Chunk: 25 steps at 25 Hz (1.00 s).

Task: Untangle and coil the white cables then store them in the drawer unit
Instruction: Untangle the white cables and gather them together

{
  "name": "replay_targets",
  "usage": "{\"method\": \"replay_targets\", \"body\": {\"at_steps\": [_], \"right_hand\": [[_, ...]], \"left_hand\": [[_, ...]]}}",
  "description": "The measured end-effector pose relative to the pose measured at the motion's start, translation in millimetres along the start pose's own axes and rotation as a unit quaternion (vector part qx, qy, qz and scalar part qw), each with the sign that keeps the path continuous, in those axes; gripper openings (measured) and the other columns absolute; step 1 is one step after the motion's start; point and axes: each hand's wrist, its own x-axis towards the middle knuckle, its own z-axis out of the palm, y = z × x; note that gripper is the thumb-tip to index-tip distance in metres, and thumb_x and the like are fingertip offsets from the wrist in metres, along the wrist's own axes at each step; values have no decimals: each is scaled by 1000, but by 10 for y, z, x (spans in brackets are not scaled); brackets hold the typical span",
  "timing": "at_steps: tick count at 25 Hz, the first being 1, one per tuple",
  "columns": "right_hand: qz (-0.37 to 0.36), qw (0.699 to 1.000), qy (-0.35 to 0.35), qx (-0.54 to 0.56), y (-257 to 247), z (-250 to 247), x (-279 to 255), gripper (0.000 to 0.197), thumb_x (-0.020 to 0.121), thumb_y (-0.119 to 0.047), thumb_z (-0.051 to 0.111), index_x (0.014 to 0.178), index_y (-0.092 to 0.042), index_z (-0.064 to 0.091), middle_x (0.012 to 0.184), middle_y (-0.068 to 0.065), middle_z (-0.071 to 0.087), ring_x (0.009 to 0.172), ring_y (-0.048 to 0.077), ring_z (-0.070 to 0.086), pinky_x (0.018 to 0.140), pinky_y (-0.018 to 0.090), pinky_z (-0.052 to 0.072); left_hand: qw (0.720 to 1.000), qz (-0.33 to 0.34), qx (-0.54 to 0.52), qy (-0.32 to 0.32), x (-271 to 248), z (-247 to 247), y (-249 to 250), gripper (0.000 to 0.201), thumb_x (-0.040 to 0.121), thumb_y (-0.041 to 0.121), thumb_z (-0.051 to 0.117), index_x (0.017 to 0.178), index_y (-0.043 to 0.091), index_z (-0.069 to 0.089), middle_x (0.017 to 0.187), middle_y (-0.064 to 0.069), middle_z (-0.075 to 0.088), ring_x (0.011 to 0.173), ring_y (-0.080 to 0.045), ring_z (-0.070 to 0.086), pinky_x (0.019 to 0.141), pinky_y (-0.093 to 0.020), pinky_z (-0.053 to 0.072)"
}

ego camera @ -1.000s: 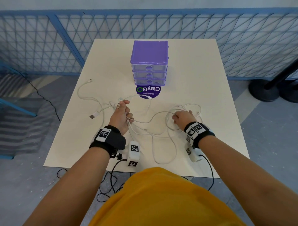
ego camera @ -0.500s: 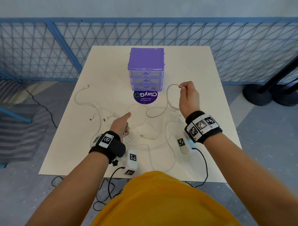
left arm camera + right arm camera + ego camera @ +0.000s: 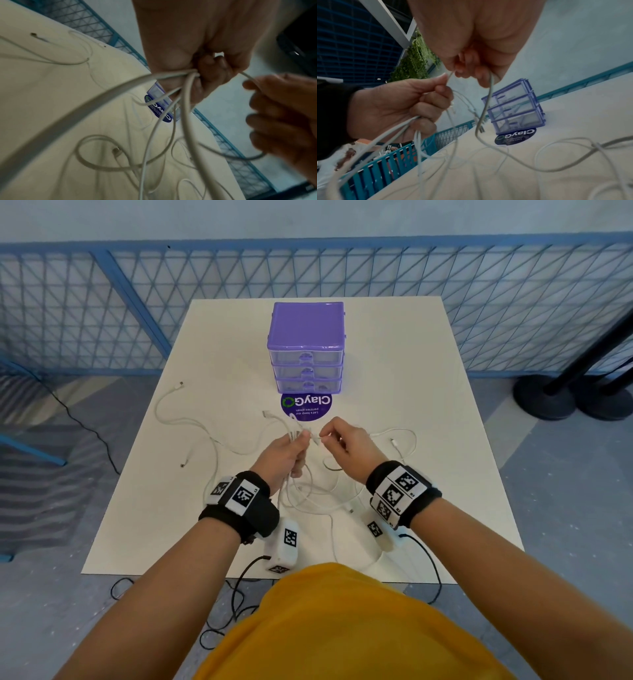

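Your left hand (image 3: 287, 453) is clenching several thin white cables (image 3: 310, 494); your right hand (image 3: 343, 444) is pinching one strand. Pulling risks tightening the tangle.

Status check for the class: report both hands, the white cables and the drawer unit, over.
Left hand grips a bunch of white cables; right hand pinches one strand. Tangle mostly on the table. Drawer unit closed, nothing blocking it.

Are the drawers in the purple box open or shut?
Shut. All three clear drawers of the purple drawer unit sit flush in its front in the head view; none is pulled out.
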Motion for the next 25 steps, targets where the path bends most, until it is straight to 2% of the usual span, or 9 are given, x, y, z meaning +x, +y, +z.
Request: {"method": "replay_targets", "body": {"at_steps": [3,6,9,11,14,16,19,22,25], "right_hand": [[57,994,-68,-57,202,-142,-58,20,92,-13,44,89,1,58,60,-6,44,59,14,42,56,5,35],[133,981,-92,-108,615,-362,-188,20,91,-14,45,84,-4,61,68,3,52,70,21,47,55,19,30],[204,967,-58,-140,958,-571,-304,18,89,-17,50,87,-4,62,78,12,58,76,23,50,63,25,32],[230,964,9,-131,1002,-663,-325,17,89,-19,51,84,-8,62,71,9,56,72,24,49,60,27,33],[222,964,142,-34,863,-774,-224,19,88,-16,47,80,-5,60,59,2,46,62,21,43,56,29,33],[198,958,186,94,687,-860,-100,23,90,-12,40,77,-10,58,60,-2,41,59,12,39,61,26,37],[155,934,193,258,408,-964,36,33,92,-5,31,72,-18,54,63,-3,36,57,9,37,63,28,48],[128,928,188,293,238,-995,94,33,94,-7,29,71,-17,51,65,-4,36,58,8,37,64,28,52],[122,925,178,313,190,-988,111,32,94,-8,30,71,-17,50,67,-4,37,58,8,37,66,29,54]], "left_hand": [[993,21,-101,53,32,-147,43,35,98,33,35,66,22,32,39,13,29,34,-2,22,41,-16,23],[974,36,-196,106,49,-341,142,38,98,38,32,64,23,33,38,11,29,33,-2,22,38,-15,22],[964,47,-228,129,52,-485,171,39,98,41,31,64,23,35,38,11,29,33,-3,22,36,-16,23],[964,43,-223,136,68,-501,124,39,98,41,31,64,23,35,39,11,29,33,-3,22,36,-15,23],[969,11,-197,151,100,-454,21,39,98,42,32,64,23,36,37,11,30,32,-3,22,35,-15,23],[974,-9,-169,153,97,-401,-28,37,98,41,32,67,22,38,36,11,29,30,-3,22,34,-14,23],[978,-20,-149,145,85,-315,-56,34,99,37,31,73,19,42,35,12,30,29,-2,22,34,-13,23],[980,-24,-133,146,83,-258,-45,30,99,35,33,79,19,48,36,12,31,29,-3,23,34,-13,23],[983,-28,-110,147,73,-246,-6,20,98,29,37,92,24,55,49,8,29,31,-3,24,36,-15,23]]}}
